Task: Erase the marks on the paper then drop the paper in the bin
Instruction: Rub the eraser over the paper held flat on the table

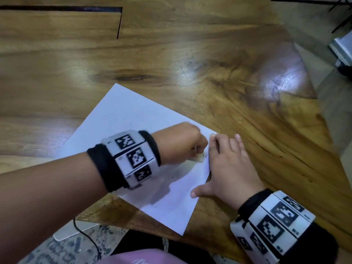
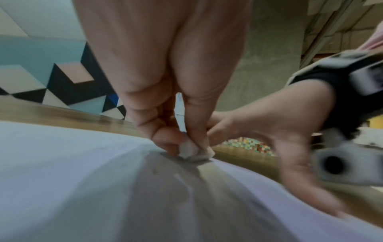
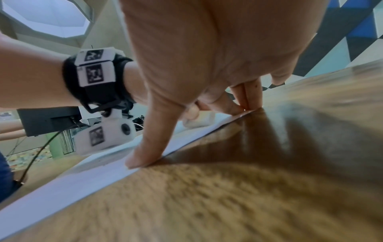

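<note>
A white sheet of paper (image 1: 133,119) lies at an angle on the wooden table (image 1: 190,54). My left hand (image 1: 182,143) pinches a small white eraser (image 1: 256,159) and holds it down on the paper near the sheet's right edge. In the left wrist view the eraser (image 2: 194,150) sits between thumb and fingers, touching the paper (image 2: 62,163). My right hand (image 1: 228,168) lies flat with straight fingers on the paper's right edge, its thumb (image 3: 145,147) and fingertips pressing the sheet (image 3: 82,180). Faint dark specks show on the paper by the eraser. No bin is in view.
The table's right edge (image 1: 320,111) runs diagonally close to my right hand, with floor beyond it. A black cable (image 1: 85,235) hangs below the near edge. A dark slot (image 1: 120,21) cuts the tabletop at the far left.
</note>
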The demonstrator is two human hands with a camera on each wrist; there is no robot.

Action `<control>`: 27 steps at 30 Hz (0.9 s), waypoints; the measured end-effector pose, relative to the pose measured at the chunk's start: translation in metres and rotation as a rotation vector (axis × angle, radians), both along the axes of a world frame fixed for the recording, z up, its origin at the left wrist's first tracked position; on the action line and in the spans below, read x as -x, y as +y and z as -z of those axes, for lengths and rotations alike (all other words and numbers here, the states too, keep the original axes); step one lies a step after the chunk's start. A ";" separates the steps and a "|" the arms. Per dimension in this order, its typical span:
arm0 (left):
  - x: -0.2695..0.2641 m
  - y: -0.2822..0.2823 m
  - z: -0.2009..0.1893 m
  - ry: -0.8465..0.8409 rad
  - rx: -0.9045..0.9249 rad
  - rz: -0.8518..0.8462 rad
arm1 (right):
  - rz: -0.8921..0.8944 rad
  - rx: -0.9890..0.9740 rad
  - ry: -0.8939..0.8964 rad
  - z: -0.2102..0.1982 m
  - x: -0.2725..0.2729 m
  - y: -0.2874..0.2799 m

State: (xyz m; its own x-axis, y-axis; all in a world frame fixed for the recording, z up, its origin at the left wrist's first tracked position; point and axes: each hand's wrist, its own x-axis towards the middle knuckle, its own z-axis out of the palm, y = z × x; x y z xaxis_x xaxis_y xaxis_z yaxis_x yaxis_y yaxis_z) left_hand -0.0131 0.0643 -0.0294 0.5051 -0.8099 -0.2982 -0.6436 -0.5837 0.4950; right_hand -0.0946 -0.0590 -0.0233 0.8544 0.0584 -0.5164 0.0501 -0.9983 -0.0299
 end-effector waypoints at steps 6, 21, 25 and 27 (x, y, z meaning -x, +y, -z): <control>0.025 0.030 0.004 0.085 -0.052 0.098 | -0.004 0.000 -0.007 0.000 0.000 0.000; 0.018 0.060 0.003 0.096 -0.004 0.084 | 0.004 0.019 -0.012 0.000 0.000 0.002; -0.004 0.034 0.001 -0.017 0.032 -0.044 | 0.003 0.031 -0.002 0.000 0.000 0.002; -0.001 0.040 0.003 0.011 0.019 -0.048 | 0.005 0.035 0.009 0.000 0.000 0.002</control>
State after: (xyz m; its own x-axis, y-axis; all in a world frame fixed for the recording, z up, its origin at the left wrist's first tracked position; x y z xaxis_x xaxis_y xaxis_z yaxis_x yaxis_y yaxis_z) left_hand -0.0117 0.1047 -0.0321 0.5404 -0.7903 -0.2888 -0.6095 -0.6043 0.5131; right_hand -0.0945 -0.0565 -0.0236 0.8502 0.0358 -0.5252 0.0448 -0.9990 0.0046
